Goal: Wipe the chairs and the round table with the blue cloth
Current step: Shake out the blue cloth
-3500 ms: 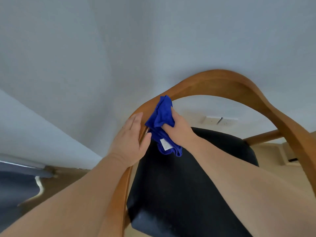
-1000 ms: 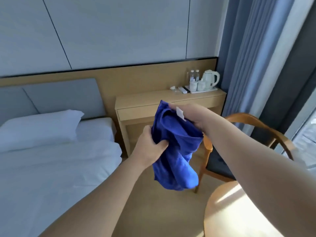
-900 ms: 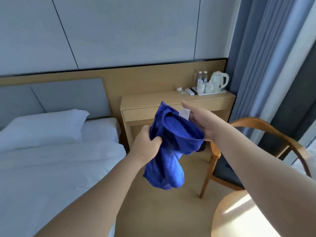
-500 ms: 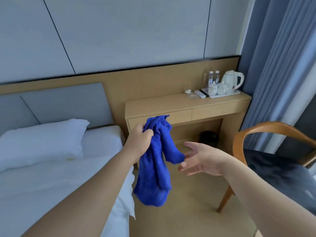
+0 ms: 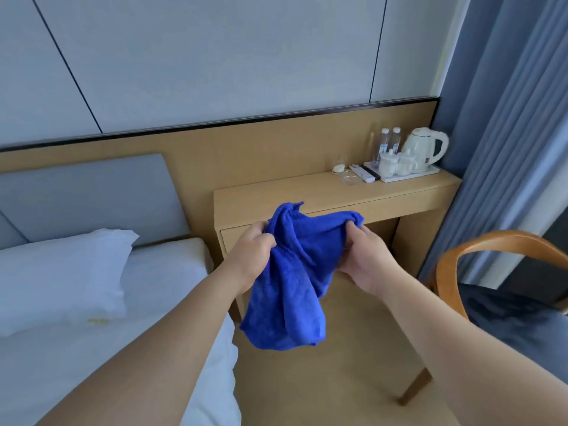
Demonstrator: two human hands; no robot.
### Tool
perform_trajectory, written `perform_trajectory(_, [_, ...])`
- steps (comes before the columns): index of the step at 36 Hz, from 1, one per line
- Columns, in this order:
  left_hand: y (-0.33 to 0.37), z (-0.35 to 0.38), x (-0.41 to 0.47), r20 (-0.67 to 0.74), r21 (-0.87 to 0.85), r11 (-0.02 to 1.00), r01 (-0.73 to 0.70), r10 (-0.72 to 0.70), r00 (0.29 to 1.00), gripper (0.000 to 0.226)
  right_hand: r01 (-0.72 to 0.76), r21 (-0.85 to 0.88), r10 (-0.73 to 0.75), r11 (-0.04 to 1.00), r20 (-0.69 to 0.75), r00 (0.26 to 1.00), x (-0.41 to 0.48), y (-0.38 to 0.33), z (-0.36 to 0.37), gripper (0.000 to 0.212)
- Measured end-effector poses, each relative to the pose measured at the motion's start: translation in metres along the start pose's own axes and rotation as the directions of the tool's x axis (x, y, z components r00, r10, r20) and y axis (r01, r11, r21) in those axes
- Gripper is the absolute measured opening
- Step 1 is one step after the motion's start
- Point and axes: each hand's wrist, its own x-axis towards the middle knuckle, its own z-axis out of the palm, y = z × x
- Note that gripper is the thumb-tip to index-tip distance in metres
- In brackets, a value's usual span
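At lower left a white bed [image 5: 172, 302] runs its edge along bare floor [image 5: 338, 379]. At centre frame a person's left hand [image 5: 252, 256] and right hand [image 5: 365, 259] each grip a bunched upper corner of the blue cloth [image 5: 292, 296], fingers curled into the fabric, the rest hanging loose before the desk [image 5: 292, 198]. At upper right a white tray [image 5: 430, 174] holds a kettle [image 5: 425, 146] and two cups [image 5: 396, 164], bottles [image 5: 388, 141] behind; at the right edge the wooden chair [image 5: 491, 244] stands apart from the bed, open floor between.
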Motion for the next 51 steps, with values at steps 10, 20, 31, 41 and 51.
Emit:
perform_trajectory(10, [-0.004, 0.016, 0.125, -0.138, 0.023, 0.99, 0.137, -0.132, 0.982, 0.024, -0.095, -0.309, 0.182, 0.946, 0.266, 0.947, 0.124, -0.026, -0.035, 0.089])
perform_trajectory(20, [-0.001, 0.026, 0.226, -0.303, 0.119, 0.98, 0.161, -0.118, 0.946, 0.045, 0.219, -0.893, 0.205, 0.394, 0.317, 0.926, 0.229, -0.07, -0.041, 0.09])
perform_trajectory(31, [-0.002, -0.001, 0.303, -0.112, 0.592, 0.759, 0.272, -0.256, 0.96, 0.061, 0.379, -0.91, 0.059, 0.165, 0.393, 0.918, 0.344, -0.081, -0.015, 0.03])
perform_trajectory(41, [-0.042, -0.076, 0.449, -0.019, 0.781, 0.589, 0.208, -0.311, 0.95, 0.017, 0.266, -0.872, 0.04, 0.41, 0.309, 0.95, 0.481, -0.04, 0.019, 0.007])
perform_trajectory(51, [-0.121, -0.136, 0.606, 0.008, 0.587, 0.772, 0.243, -0.305, 0.952, 0.025, 0.032, -0.948, 0.038, 0.315, 0.047, 0.998, 0.645, 0.02, 0.055, 0.043])
